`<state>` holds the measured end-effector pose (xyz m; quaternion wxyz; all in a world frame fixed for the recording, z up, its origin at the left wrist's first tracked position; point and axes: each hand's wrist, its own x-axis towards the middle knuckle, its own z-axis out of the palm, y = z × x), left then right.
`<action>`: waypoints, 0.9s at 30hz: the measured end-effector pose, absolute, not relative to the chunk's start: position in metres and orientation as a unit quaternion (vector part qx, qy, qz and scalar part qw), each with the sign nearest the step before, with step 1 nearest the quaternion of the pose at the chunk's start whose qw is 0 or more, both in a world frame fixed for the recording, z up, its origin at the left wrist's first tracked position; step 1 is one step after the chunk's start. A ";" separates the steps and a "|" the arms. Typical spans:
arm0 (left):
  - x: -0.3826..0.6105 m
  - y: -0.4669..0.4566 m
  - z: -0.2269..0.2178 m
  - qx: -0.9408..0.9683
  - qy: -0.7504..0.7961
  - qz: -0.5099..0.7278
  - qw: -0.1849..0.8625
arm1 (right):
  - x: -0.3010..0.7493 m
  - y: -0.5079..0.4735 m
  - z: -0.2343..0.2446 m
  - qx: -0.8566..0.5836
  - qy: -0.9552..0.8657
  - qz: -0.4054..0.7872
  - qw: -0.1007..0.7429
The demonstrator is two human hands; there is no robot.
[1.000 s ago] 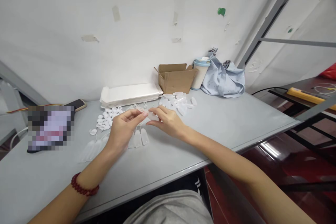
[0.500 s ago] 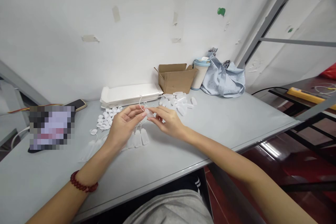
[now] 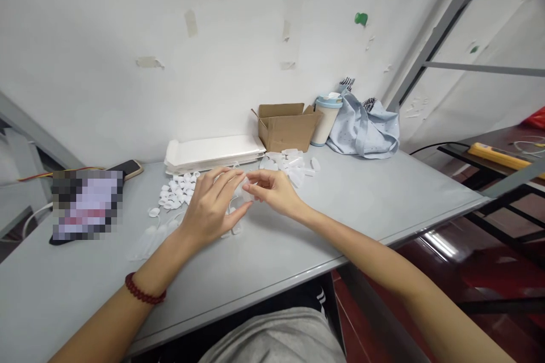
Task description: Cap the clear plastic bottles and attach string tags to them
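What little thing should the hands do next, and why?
Maybe the left hand should draw its thumb in toward its fingers, to help steady the small cloudy piece. The right hand seems to pinch that piece, while the left thumb is spread away from the left fingers, close by it.

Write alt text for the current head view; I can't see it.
Bare left hand and right hand meet at a small translucent plastic piece over a flat grey table. Small white rounded pieces lie beyond the left hand; an open brown cardboard box stands behind.
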<state>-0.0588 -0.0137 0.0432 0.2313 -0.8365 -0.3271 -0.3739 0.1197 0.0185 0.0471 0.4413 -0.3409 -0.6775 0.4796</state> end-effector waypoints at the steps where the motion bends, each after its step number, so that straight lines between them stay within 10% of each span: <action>1: -0.059 -0.013 0.042 -0.834 -0.330 -0.373 0.239 | 0.120 0.018 0.048 -0.341 -0.668 0.495 0.438; 13: -0.053 -0.018 0.041 -0.830 -0.403 -0.373 0.099 | 0.125 0.027 0.052 -0.370 -0.630 0.555 0.399; 27: -0.052 -0.020 0.043 -0.839 -0.507 -0.168 -0.100 | 0.127 0.033 0.048 -0.424 -0.773 0.443 0.161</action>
